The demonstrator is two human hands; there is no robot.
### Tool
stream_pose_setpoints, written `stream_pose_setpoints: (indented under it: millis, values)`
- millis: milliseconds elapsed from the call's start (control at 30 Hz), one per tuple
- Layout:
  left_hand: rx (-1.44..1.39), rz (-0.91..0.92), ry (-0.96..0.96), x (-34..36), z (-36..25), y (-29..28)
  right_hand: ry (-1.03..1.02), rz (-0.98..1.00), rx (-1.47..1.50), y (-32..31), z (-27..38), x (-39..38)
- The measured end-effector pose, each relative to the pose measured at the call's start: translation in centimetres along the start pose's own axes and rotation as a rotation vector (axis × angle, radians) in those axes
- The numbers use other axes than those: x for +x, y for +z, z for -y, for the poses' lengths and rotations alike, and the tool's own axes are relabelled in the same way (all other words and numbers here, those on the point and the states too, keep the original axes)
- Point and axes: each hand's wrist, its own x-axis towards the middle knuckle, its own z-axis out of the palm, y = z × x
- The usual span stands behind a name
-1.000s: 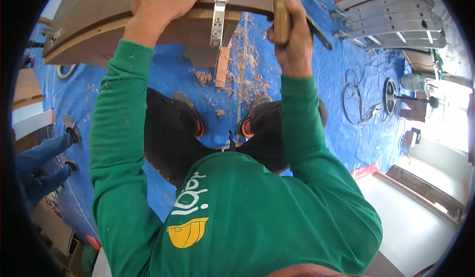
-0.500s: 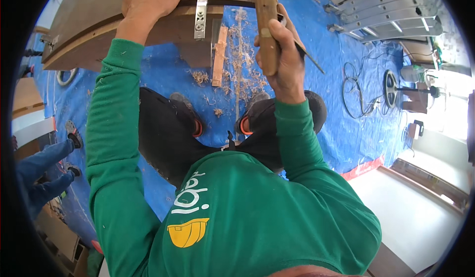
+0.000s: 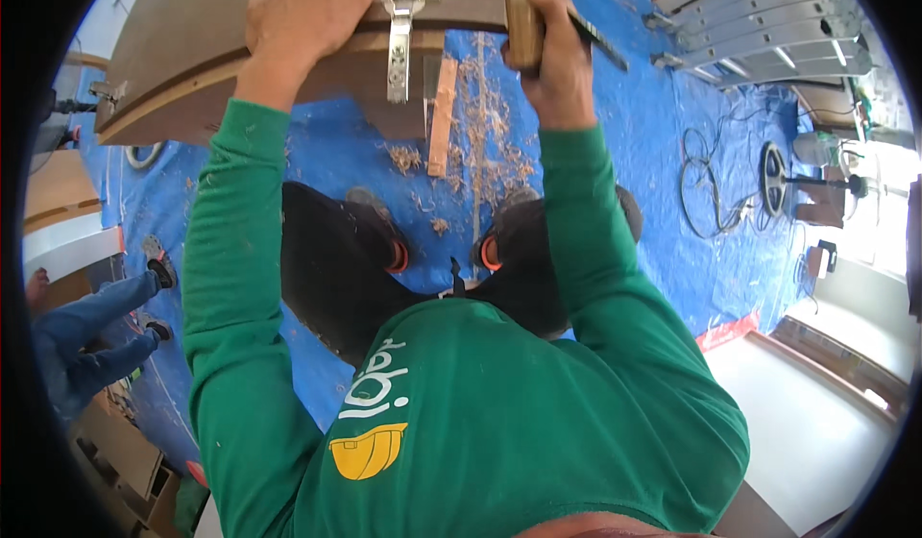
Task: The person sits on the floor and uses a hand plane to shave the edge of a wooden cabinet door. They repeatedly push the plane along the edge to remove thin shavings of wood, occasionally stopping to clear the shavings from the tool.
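My left hand [image 3: 315,5] lies on top of a brown cabinet panel [image 3: 182,29], fingers spread flat and partly cut off by the upper rim. A silver concealed hinge [image 3: 400,34] is fixed at the panel's near edge, just right of that hand. My right hand [image 3: 565,62] is closed round a wooden hand plane [image 3: 523,19] at the panel's right end. A dark metal blade [image 3: 603,43] juts out to the right of this grip. The far end of the plane is outside the picture.
Curled wood shavings [image 3: 495,134] and a thin wood strip [image 3: 443,120] lie below on blue sheeting [image 3: 653,192]. A folded aluminium ladder [image 3: 768,29] is at the far right, near a coiled cable [image 3: 706,187]. Another person's legs in jeans [image 3: 101,322] show at the left.
My right hand has pushed the plane farther away along the panel's right end. My left hand stays on the panel, and the whole view has shifted slightly.
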Motion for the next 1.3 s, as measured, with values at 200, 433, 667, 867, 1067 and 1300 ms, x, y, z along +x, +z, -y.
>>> stream_pose_setpoints:
  millis: [200,433,667,867,1067,1300]
  values:
    - [0.116,-0.083,0.068,1.7,1.8,3.1,0.091,-0.01,0.107,0.4,1.6,-2.9]
    - [0.062,-0.021,0.105,2.7,3.9,4.6,-0.041,0.054,0.043,0.9,1.3,1.4]
    - [0.048,0.016,0.053,2.6,3.3,3.4,-0.116,-0.047,-0.209,-0.4,0.4,-5.1]
    - [0.024,0.026,0.037,1.8,2.4,2.5,0.015,-0.16,-0.045,2.3,0.8,9.1]
    - [-0.018,0.026,0.041,2.3,2.0,2.7,-0.085,-0.118,-0.083,2.6,0.6,13.3]
    - [0.002,0.014,0.054,2.4,3.0,3.2,-0.157,-0.05,-0.265,-0.1,1.4,-6.6]
